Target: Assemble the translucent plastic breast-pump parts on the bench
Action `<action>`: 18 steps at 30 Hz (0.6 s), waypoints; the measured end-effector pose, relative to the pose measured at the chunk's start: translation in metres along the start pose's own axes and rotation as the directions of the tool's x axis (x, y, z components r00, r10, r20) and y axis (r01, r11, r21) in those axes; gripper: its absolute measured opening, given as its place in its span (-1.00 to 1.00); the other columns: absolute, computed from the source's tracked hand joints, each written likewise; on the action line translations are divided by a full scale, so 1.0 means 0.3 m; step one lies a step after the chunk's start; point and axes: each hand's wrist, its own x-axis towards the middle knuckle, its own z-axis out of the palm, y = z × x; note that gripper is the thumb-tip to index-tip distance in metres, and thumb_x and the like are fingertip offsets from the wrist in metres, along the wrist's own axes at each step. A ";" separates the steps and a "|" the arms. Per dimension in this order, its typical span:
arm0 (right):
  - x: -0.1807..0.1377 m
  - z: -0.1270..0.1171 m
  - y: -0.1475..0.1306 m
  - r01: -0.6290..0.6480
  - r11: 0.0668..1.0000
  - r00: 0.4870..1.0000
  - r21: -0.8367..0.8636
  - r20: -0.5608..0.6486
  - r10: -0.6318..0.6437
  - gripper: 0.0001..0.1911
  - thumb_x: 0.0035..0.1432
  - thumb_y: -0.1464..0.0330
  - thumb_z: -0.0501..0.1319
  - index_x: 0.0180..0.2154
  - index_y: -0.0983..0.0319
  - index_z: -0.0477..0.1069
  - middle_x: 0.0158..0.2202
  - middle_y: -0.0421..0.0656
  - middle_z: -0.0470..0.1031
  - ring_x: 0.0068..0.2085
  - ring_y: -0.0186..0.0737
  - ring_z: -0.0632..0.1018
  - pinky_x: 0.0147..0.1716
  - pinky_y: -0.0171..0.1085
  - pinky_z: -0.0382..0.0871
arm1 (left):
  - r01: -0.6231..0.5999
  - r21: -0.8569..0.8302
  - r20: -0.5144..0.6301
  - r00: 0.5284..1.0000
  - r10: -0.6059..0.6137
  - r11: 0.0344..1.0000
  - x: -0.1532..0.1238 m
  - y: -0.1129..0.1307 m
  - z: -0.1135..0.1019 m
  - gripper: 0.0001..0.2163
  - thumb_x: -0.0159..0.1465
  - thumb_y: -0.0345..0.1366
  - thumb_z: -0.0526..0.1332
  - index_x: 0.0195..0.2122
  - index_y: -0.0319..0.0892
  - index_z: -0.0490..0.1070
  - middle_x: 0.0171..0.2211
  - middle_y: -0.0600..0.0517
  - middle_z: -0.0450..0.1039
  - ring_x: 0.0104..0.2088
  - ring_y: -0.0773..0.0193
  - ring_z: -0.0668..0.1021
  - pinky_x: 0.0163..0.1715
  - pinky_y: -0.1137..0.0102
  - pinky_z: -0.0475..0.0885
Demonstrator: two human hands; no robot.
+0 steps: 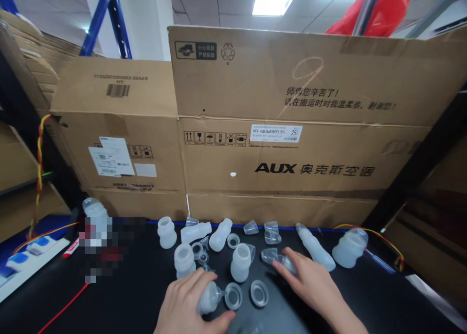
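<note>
Gripping a translucent bottle [209, 297] lying sideways, the left hand [189, 302] is closing around it. The right hand [310, 280] is pinching a clear cap [272, 257], its fingers partly curled.

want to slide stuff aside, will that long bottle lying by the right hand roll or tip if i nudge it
The long bottle already lies on its side on the black table, so it cannot tip. Its rounded, tapered body would probably roll, likely in a curve. It looks like thin translucent plastic, so probably light and easily sent into the fat bottle beside it.
</note>
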 end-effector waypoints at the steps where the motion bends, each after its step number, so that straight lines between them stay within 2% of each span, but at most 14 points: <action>1: -0.001 -0.007 0.000 0.004 1.000 1.000 0.014 0.009 -0.005 -0.44 0.46 -0.14 -0.02 0.00 0.11 0.50 -0.11 -0.14 0.60 -0.10 -0.02 0.66 -0.18 -0.25 0.45 | 0.010 -0.012 0.028 1.000 -0.010 1.000 -0.008 -0.003 0.003 -0.47 0.18 0.31 0.30 -0.13 -0.04 0.59 -0.20 0.03 0.72 -0.25 0.13 0.76 -0.39 0.37 0.71; 3: -0.001 -0.018 0.001 0.015 0.999 1.000 0.040 0.021 -0.016 -0.47 0.48 -0.10 -0.05 0.09 0.05 0.50 -0.02 -0.15 0.58 -0.05 -0.04 0.65 -0.12 -0.23 0.47 | 0.049 -0.065 0.086 0.995 -0.043 0.997 -0.022 -0.009 0.008 -0.57 0.21 0.16 0.36 -0.07 -0.03 0.57 -0.15 0.03 0.70 -0.19 0.15 0.76 -0.31 0.42 0.69; 5: 0.000 -0.024 0.006 0.022 0.998 1.000 0.056 0.013 -0.023 -0.47 0.50 -0.07 -0.08 0.15 0.00 0.48 0.03 -0.16 0.56 -0.01 -0.05 0.64 -0.09 -0.22 0.50 | 0.104 -0.160 0.105 0.991 -0.087 0.982 -0.028 -0.015 0.009 -0.69 0.31 0.01 0.32 -0.04 -0.04 0.54 -0.16 0.02 0.69 -0.19 0.19 0.74 -0.27 0.46 0.66; 8: 0.002 -0.023 0.011 0.043 0.998 0.999 0.045 -0.029 -0.041 -0.46 0.51 -0.06 -0.11 0.26 -0.08 0.42 0.12 -0.16 0.50 0.04 -0.05 0.62 -0.02 -0.16 0.53 | 0.131 -0.323 0.064 0.991 -0.117 0.937 -0.028 -0.020 0.005 -0.80 0.36 -0.14 0.25 -0.06 -0.05 0.53 -0.24 0.04 0.65 -0.28 0.26 0.71 -0.26 0.47 0.63; 10: 0.003 -0.023 0.010 0.064 0.998 0.997 0.015 -0.032 -0.064 -0.47 0.52 -0.03 -0.12 0.32 -0.13 0.36 0.14 -0.15 0.48 0.01 -0.05 0.63 0.01 -0.12 0.53 | 0.118 -0.390 0.020 0.993 -0.120 0.913 -0.028 -0.021 0.000 -0.81 0.34 -0.21 0.26 -0.05 -0.06 0.52 -0.25 0.05 0.64 -0.29 0.28 0.69 -0.24 0.47 0.61; 12: 0.001 -0.026 0.006 0.083 0.996 0.997 -0.011 -0.006 -0.083 -0.46 0.52 0.02 -0.13 0.41 -0.14 0.23 0.10 -0.14 0.49 -0.03 -0.07 0.63 0.00 -0.11 0.53 | 0.111 -0.433 -0.015 0.991 -0.130 0.895 -0.030 -0.022 -0.003 -0.81 0.35 -0.24 0.24 -0.03 -0.07 0.51 -0.26 0.04 0.63 -0.29 0.27 0.68 -0.23 0.45 0.59; 15: -0.004 -0.034 0.002 0.067 0.998 0.997 -0.009 0.025 -0.067 -0.37 0.51 0.05 -0.10 0.51 -0.07 -0.05 0.08 -0.14 0.52 0.01 -0.04 0.63 0.01 -0.11 0.53 | 0.110 -0.479 -0.026 0.990 -0.139 0.871 -0.037 -0.023 -0.004 -0.80 0.38 -0.23 0.21 -0.01 -0.08 0.50 -0.25 0.01 0.62 -0.28 0.26 0.67 -0.23 0.43 0.57; 16: -0.005 -0.034 0.003 0.053 0.999 0.998 0.003 0.020 -0.053 -0.35 0.51 0.05 -0.08 0.51 -0.03 -0.05 0.09 -0.14 0.52 0.03 -0.03 0.62 0.02 -0.11 0.53 | 0.108 -0.489 -0.020 0.991 -0.135 0.866 -0.040 -0.025 -0.004 -0.80 0.38 -0.23 0.21 -0.01 -0.08 0.50 -0.25 0.01 0.61 -0.28 0.26 0.67 -0.23 0.42 0.56; 18: -0.005 -0.031 0.005 0.029 0.999 1.000 0.045 -0.014 -0.028 -0.41 0.49 0.00 -0.04 0.43 0.01 0.19 0.10 -0.14 0.52 0.05 -0.03 0.61 0.01 -0.13 0.52 | 0.107 -0.497 -0.007 0.992 -0.127 0.861 -0.044 -0.029 -0.002 -0.78 0.39 -0.19 0.20 0.01 -0.09 0.50 -0.25 0.00 0.61 -0.27 0.24 0.67 -0.22 0.41 0.56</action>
